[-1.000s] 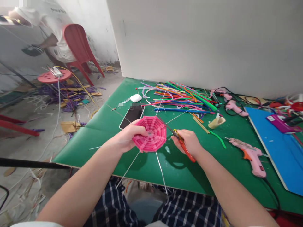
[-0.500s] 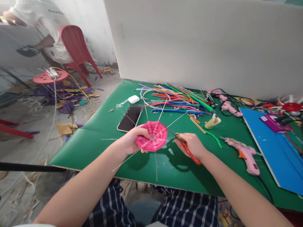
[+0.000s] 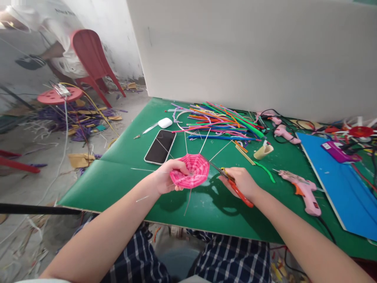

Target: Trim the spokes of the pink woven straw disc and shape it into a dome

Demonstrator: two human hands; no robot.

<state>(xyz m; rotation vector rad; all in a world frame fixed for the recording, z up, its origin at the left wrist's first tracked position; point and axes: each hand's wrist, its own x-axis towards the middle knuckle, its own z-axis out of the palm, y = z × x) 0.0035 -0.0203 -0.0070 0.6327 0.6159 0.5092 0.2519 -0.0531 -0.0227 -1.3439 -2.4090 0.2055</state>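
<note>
Left hand (image 3: pixel 167 175) pinches the pink disc (image 3: pixel 197 169), wires (image 3: pixel 205 140) radiating from it; right hand (image 3: pixel 240 182) grips scissors (image 3: pixel 241 195), their tips seemingly touching the disc

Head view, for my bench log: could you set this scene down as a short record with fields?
Left hand: left hand grips a pink disc
Disc: many-sided, with thin rods radiating from it
Right hand: right hand holds red-handled scissors
Scissor tips: by the disc's edge; contact unclear
Beyond disc: phone, white case, heap of coloured strips
Right side: pink glue gun, blue board
Surface: green tabletop
</note>
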